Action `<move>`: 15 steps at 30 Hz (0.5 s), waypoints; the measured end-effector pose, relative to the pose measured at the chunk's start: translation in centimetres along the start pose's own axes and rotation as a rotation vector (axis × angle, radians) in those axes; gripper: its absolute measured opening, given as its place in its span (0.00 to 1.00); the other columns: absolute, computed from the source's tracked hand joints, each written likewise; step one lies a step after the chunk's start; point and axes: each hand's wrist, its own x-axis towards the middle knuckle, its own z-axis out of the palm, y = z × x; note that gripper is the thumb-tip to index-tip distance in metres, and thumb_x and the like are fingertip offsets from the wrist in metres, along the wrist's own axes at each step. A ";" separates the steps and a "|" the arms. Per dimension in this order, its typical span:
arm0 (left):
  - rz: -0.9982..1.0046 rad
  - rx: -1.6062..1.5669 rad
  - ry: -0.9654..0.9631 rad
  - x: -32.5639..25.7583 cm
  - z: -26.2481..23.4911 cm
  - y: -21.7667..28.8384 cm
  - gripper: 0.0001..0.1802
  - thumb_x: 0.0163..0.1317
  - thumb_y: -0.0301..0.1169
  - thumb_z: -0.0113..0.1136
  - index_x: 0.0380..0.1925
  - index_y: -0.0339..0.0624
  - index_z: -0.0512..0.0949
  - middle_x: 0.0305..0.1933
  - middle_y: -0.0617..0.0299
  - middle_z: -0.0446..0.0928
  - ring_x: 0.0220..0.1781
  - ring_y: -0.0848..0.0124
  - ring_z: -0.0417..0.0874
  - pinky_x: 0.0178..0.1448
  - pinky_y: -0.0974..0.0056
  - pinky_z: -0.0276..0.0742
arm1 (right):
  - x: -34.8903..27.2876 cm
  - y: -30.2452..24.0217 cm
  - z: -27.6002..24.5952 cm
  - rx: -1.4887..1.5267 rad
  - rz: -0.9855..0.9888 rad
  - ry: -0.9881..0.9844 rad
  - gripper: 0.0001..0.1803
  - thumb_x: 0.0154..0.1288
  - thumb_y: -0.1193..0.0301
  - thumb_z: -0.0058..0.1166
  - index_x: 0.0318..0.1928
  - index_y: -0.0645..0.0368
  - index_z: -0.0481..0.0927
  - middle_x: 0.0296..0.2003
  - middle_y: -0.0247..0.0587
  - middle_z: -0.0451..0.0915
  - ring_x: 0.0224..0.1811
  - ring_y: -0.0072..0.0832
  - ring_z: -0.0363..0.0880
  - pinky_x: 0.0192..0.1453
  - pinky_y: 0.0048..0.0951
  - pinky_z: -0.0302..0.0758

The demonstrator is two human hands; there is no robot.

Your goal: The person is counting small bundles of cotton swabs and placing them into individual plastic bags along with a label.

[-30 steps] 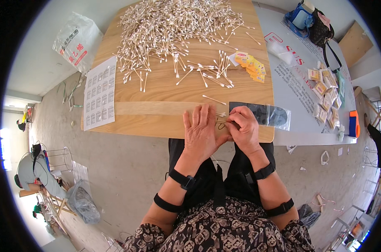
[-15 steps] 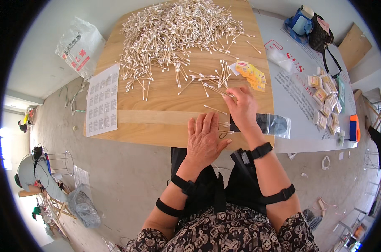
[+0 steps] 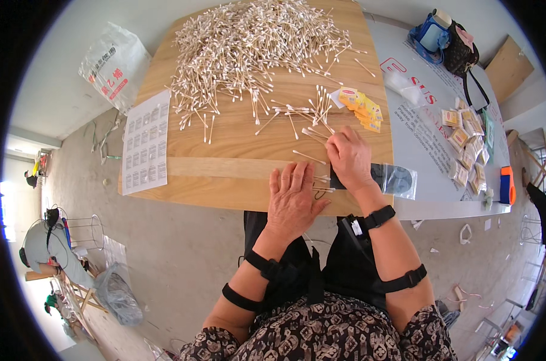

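We saw a wooden table (image 3: 225, 144) filling most of the view, with a grey sheet (image 3: 429, 150) lying along its right side. A big heap of cotton swabs (image 3: 249, 48) covered the far half of the table, thinning into scattered ones nearer us. A white printed paper (image 3: 145, 147) lay at the table's left edge, and a white plastic bag (image 3: 113, 63) sat on the floor beyond it. The left hand (image 3: 292, 201) lay flat, palm down, near the table's front edge, its fingers (image 3: 288, 177) spread and pressing on a small bunch of swabs (image 3: 322, 183) whose ends stuck out to the right. The right hand (image 3: 349, 157) rested just beside it, its fingers (image 3: 336, 141) curled narrow around a few loose swabs (image 3: 312, 132), though we could not tell how many they held. A clear plastic pouch (image 3: 396, 178) lay partly under the right wrist. Yellow packets (image 3: 360, 108) sat just beyond the right hand, and more small packets (image 3: 465, 144) were strewn over the grey sheet.
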 end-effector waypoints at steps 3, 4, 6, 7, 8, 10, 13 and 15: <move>-0.001 0.003 0.005 0.0 0.1 0.0 0.43 0.53 0.49 0.65 0.65 0.35 0.64 0.67 0.55 0.60 0.70 0.56 0.58 0.74 0.47 0.47 | -0.5 -0.7 -0.7 0.042 -0.058 -0.037 0.05 0.55 0.74 0.58 0.27 0.59 0.76 0.31 0.40 0.73 0.35 0.42 0.77 0.34 0.40 0.76; -0.001 0.002 0.003 0.0 0.0 0.0 0.43 0.54 0.49 0.65 0.65 0.35 0.64 0.67 0.55 0.60 0.70 0.56 0.58 0.74 0.47 0.47 | -0.7 -0.9 -0.9 0.041 -0.058 -0.038 0.05 0.55 0.74 0.58 0.27 0.59 0.76 0.31 0.40 0.73 0.35 0.42 0.77 0.34 0.40 0.76; 0.002 0.001 0.002 0.0 0.1 0.1 0.44 0.54 0.49 0.65 0.65 0.35 0.64 0.67 0.55 0.61 0.70 0.56 0.58 0.74 0.47 0.47 | -0.9 -1.1 -1.2 0.079 -0.047 -0.052 0.05 0.55 0.74 0.58 0.27 0.59 0.75 0.31 0.41 0.74 0.34 0.43 0.77 0.34 0.41 0.76; 0.004 0.001 0.003 0.1 0.2 0.0 0.44 0.54 0.49 0.65 0.66 0.35 0.63 0.68 0.55 0.60 0.69 0.55 0.58 0.74 0.47 0.47 | -0.9 -1.2 -1.2 0.078 -0.047 -0.051 0.05 0.55 0.74 0.58 0.27 0.59 0.75 0.31 0.41 0.74 0.34 0.43 0.77 0.34 0.41 0.76; 0.007 0.002 0.004 0.1 0.2 0.0 0.44 0.53 0.49 0.65 0.66 0.35 0.63 0.68 0.55 0.60 0.69 0.55 0.58 0.74 0.47 0.47 | -1.0 -1.1 -1.1 0.088 -0.022 -0.048 0.05 0.55 0.75 0.59 0.27 0.59 0.75 0.31 0.41 0.74 0.34 0.43 0.77 0.35 0.41 0.76; 0.004 -0.021 0.023 0.0 0.3 0.0 0.44 0.53 0.48 0.65 0.66 0.35 0.63 0.68 0.55 0.60 0.69 0.55 0.58 0.74 0.46 0.48 | -1.1 -1.1 -1.1 0.096 0.004 -0.043 0.05 0.54 0.75 0.59 0.27 0.59 0.75 0.32 0.41 0.74 0.35 0.43 0.77 0.35 0.41 0.75; -0.004 -0.075 0.040 0.0 0.3 -0.3 0.45 0.54 0.49 0.64 0.67 0.36 0.62 0.70 0.55 0.58 0.71 0.53 0.56 0.74 0.46 0.47 | -1.3 -1.1 -1.0 0.161 0.072 -0.066 0.05 0.54 0.75 0.59 0.28 0.58 0.76 0.32 0.42 0.74 0.34 0.43 0.77 0.34 0.41 0.75; -0.006 -0.108 0.041 0.3 0.3 -0.5 0.45 0.55 0.51 0.63 0.68 0.36 0.61 0.72 0.54 0.55 0.73 0.52 0.54 0.75 0.46 0.46 | -1.4 -1.1 -1.0 0.172 0.077 -0.095 0.05 0.54 0.75 0.60 0.30 0.58 0.77 0.31 0.42 0.75 0.34 0.44 0.77 0.34 0.41 0.74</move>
